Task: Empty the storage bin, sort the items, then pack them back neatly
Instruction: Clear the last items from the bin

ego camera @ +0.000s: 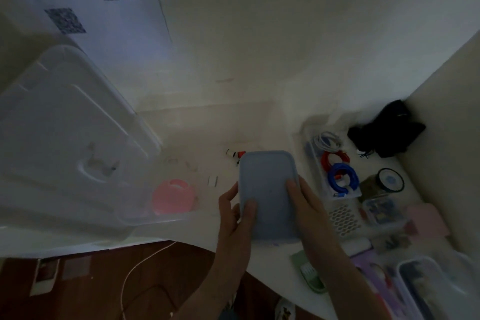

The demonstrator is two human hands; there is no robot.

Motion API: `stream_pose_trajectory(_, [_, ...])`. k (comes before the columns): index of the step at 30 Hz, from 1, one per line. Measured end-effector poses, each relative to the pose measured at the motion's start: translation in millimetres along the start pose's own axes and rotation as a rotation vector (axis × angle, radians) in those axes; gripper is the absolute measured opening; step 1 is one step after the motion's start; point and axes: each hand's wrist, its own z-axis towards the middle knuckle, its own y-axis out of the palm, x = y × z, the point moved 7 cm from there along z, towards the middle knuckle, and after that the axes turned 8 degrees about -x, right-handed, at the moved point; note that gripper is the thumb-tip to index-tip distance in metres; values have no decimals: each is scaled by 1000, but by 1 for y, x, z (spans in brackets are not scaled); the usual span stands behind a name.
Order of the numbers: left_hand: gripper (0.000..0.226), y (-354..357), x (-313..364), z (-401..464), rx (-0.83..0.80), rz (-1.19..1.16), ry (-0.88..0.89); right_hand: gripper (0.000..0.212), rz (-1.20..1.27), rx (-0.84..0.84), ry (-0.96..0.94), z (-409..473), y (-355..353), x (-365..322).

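The storage bin (181, 153) sits on the white worktop (272, 262) ahead of you, clear-walled and nearly emptied: only a pink round thing (173, 200) and a few small bits lie on its floor, and its lid (65, 138) leans at the left. You hold a blue lidded box (268, 195) over the bin's near right corner, your left hand (231, 213) gripping its left edge with the thumb on top and your right hand (302, 202) clasping its right edge. Emptying looks close to done. Sorting seems well under way, since a tray of coiled cables (335, 163) lies to the right, with a tape roll (391, 180), a white perforated piece (344, 219) and other small boxes near it. Packing back is, I judge, only starting. A black cloth thing (387, 132) fills the far right corner. The cable tray lies just beside the box, so watch your right elbow.
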Motion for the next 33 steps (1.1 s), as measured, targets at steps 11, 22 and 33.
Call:
stream_pose_trajectory(11, [56,6,-21,-9,-81,-136,-107,49,124,-58,6,-15,-8,13])
stream_pose_trajectory(22, [88,25,-32,-18,-126,-159,-110,44,32,30,-50,-38,-23,24])
stream_pose_trajectory(33, [55,45,-34,-33,-188,-48,-112,49,54,42,-65,-52,-46,24])
